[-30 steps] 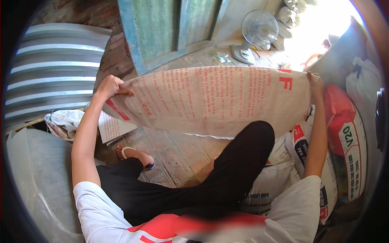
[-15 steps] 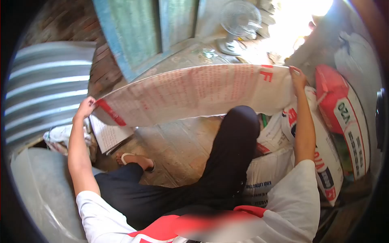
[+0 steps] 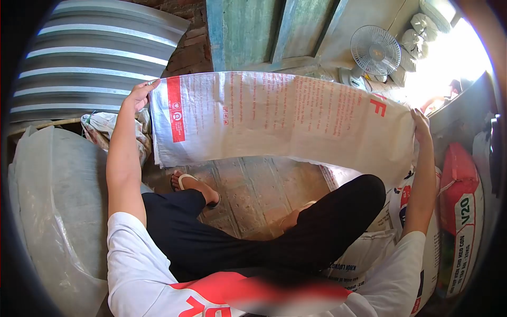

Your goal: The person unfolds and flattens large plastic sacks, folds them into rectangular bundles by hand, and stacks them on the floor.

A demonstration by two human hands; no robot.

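Note:
A long white printed sack [image 3: 264, 119] with red lettering is stretched sideways above my knees. My left hand [image 3: 141, 94] pinches its upper left corner, beside the red printed band. At its upper right corner, near a large red F, my right hand [image 3: 421, 124] grips the edge. The sheet sags a little between the two hands, and its lower edge hangs over the brick floor [image 3: 248, 190]. Whatever lies straight behind the sack is hidden.
Corrugated metal [image 3: 100, 58] leans at the upper left, above a grey plastic-covered bulk [image 3: 58, 195]. A fan [image 3: 375, 51] stands beyond the sack near a blue-green door [image 3: 248, 34]. Filled bags, one red and white [image 3: 458, 211], line the right side.
The view has shifted, so surroundings appear further left or right. The sack is now more opened towards me, its print clearer, with both hands still holding its corners.

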